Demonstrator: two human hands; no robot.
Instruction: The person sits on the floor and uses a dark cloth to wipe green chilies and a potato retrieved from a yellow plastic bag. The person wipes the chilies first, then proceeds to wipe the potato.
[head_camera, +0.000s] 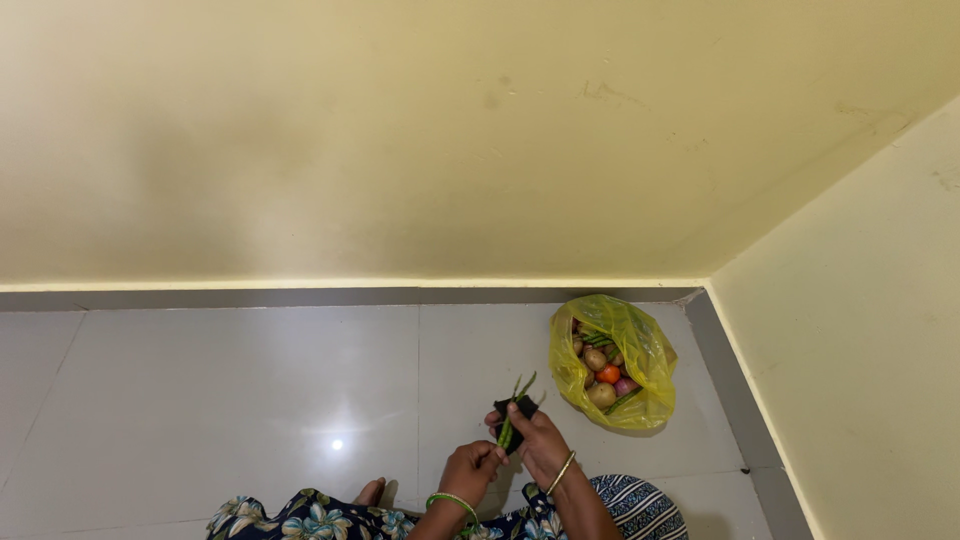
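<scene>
Head view is showing the fingers of the right hand (540, 442) curling around a small bunch of green beans (512, 415), together with something dark and flat pressed against them; what that dark piece is cannot be told. The beans are sticking up and slightly rightward out of the grip, their tips pointing toward the wall. The left hand (472, 470) is sitting just beside and below, its fingers closing on the lower end of the same bunch, so both hands are touching it. A thin bangle is circling the right wrist and a green bangle (452, 502) is circling the left. Both hands are hovering above the pale tiled floor (220, 400), close to the person's lap, which is covered in flowered fabric. To the right, near the corner of the yellow walls, a yellow plastic bag (612, 362) is lying open on the floor, holding potatoes, a tomato and more green pods.
</scene>
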